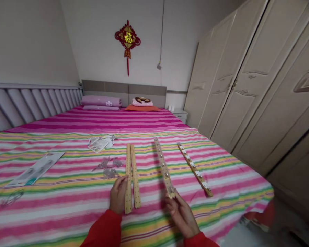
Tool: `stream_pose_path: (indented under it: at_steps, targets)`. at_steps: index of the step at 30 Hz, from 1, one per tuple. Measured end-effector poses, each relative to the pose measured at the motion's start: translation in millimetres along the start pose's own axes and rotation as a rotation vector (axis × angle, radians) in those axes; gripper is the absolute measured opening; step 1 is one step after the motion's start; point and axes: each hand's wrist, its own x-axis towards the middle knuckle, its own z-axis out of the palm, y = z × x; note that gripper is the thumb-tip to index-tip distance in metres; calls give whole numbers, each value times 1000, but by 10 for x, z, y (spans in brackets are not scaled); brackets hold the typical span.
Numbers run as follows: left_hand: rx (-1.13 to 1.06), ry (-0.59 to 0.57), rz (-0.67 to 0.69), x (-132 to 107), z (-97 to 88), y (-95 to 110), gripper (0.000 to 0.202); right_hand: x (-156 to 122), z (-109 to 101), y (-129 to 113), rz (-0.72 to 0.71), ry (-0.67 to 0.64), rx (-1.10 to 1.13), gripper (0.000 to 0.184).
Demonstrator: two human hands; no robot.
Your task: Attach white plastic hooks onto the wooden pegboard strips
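My right hand (181, 213) grips the near end of a narrow strip (163, 164) with small clear and shiny fittings along it. Its far end points up the bed. My left hand (118, 193) has its fingers closed at the left edge of a pale wooden strip (128, 195) with rows of small holes. Close beside that strip lies a second holed wooden strip (135, 178). Farther right, a wooden strip with white round pieces (194, 166) rests at a slant on the bedspread.
Clear plastic pieces (110, 168) lie left of the wooden strips, with small clear packets (101, 143) beyond. A long flat package (37, 169) and a crumpled clear bag (12, 197) are at far left. The striped bed (67, 212) ends at right near the wardrobe (229, 79).
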Motion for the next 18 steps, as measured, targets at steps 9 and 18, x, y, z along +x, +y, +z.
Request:
stream_pose_path:
  at_steps: [9, 18]
  targets:
    - [-142, -140, -175, -230, 282, 238, 77, 474, 706, 818, -31, -68, -212, 26]
    - [39, -59, -86, 251, -34, 115, 49, 619, 900, 1158, -19, -25, -416, 45]
